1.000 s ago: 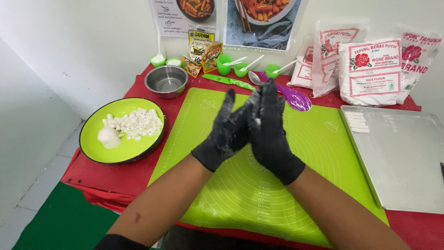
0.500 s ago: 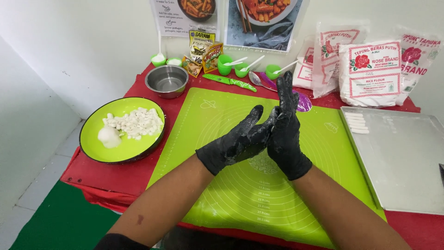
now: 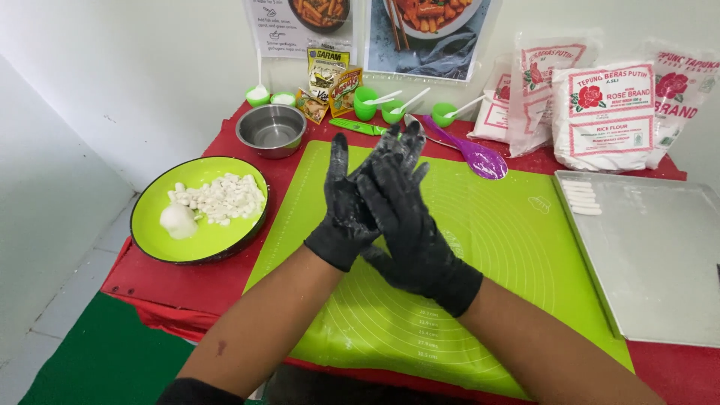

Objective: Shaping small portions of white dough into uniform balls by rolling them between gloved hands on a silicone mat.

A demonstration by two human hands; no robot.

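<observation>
Both my hands wear black gloves dusted with white flour. They are pressed palm to palm above the green silicone mat (image 3: 510, 247). My left hand (image 3: 339, 214) stands behind with its fingers pointing up. Across its palm lies my right hand (image 3: 409, 225), fingers stretched toward the far side. Whatever may lie between the palms is hidden. To the left, a green plate (image 3: 150, 240) holds small white dough pieces (image 3: 221, 199) and one larger white lump (image 3: 178, 221).
A metal tray (image 3: 660, 255) on the right carries a few white dough sticks (image 3: 581, 196). At the back stand a steel bowl (image 3: 271, 129), small green cups with spoons (image 3: 390, 109), a green knife (image 3: 356, 126), a purple spoon (image 3: 480, 157), seasoning packets (image 3: 330, 86) and flour bags (image 3: 604, 112).
My hands have kept rubbing against each other. The left hand slid from a sideways tilt to upright, and the right hand swung across it.
</observation>
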